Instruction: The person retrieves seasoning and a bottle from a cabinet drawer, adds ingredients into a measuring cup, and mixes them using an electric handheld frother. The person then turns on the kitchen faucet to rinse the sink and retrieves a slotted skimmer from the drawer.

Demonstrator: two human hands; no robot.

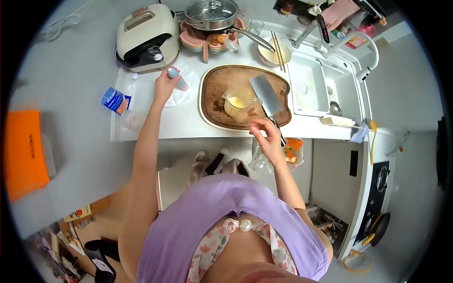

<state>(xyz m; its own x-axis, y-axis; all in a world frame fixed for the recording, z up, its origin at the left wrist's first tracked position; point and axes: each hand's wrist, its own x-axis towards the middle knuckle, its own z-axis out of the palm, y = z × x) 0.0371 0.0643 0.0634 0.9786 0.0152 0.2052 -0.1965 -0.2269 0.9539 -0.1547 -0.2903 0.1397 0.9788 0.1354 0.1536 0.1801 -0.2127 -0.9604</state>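
Observation:
My left hand is closed round a small grey-blue tube-like thing with a pinkish end; its exact kind I cannot make out. Beneath it a thin, whitish clear sheet lies on the counter. My right hand is open, fingers loosely bent and holding nothing, by the front edge of the wooden cutting board. On that board stands a clear measuring cup with pale yellow liquid in it. A cleaver lies to its right, its dark handle reaching past the board's edge near my right hand.
A cream toaster-like appliance and a lidded pan on pink trays stand behind. A bowl with chopsticks sits beside the white sink. At left are a blue packet and an orange item.

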